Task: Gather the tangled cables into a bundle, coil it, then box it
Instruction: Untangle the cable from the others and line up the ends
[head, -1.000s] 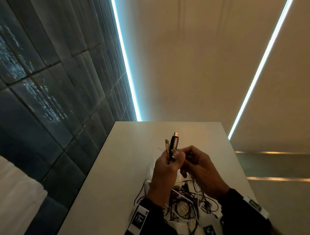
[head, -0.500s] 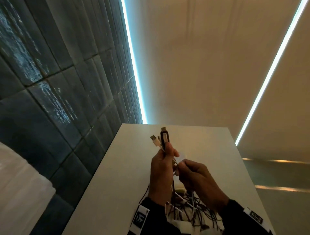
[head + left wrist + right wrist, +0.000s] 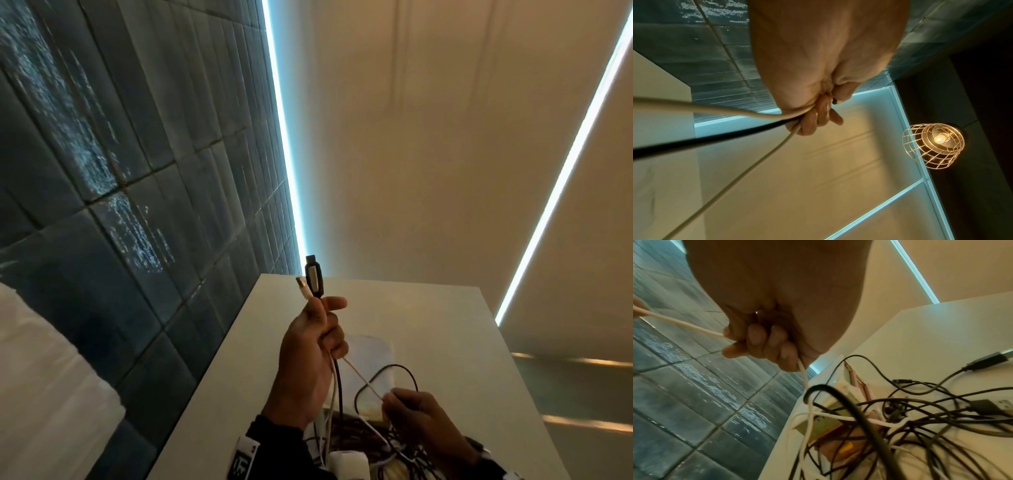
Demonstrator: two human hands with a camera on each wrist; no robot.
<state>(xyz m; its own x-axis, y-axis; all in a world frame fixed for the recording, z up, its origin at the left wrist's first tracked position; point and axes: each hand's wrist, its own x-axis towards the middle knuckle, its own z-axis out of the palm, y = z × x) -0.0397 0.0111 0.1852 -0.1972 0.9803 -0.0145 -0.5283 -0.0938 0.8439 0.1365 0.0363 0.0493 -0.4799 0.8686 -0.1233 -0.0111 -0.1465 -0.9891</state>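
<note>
White cable (image 3: 363, 377): taut between the hands above the desk (image 3: 428, 329).
Left hand (image 3: 308, 356): fingers curled round plug ends.
Right hand (image 3: 416, 413): fingers pinching it.
Risk: pulling may tighten the tangle (image 3: 910, 418), dragging it.

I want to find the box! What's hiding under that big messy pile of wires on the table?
Under the tangled cables lies something flat and pale with torn pinkish edges and a yellow patch, on the white table. It may be the box, but cables cover most of it, so I can't be sure.

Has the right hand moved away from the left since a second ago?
Yes. The right hand has dropped toward the table's near edge, away from the left hand.
</note>
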